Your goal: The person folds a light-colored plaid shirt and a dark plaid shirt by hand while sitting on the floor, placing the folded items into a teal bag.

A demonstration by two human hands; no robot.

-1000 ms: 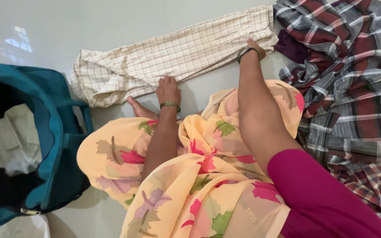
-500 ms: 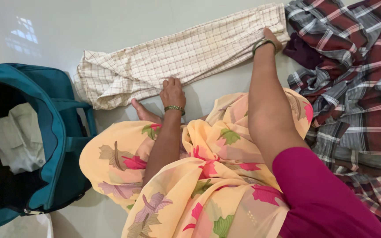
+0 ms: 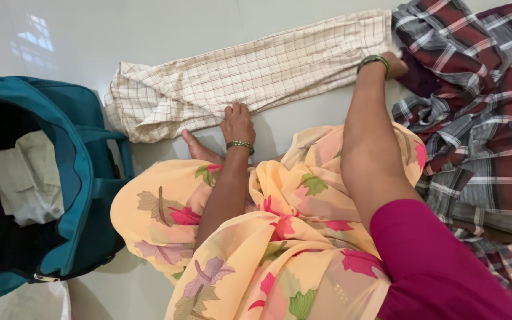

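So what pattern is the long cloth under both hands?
Cream cloth with a fine reddish-brown check, seen clearest in the head view.

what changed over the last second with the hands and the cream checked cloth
Little changed. The right hand stayed at the right end of the cream checked cloth, beside the plaid pile; the left hand stayed pressed on the cloth's near edge. Nothing was visibly picked up or let go. The cloth stays stretched on the floor, and the teal bag stays open on the left. Their small shifts in the picture match the camera's.
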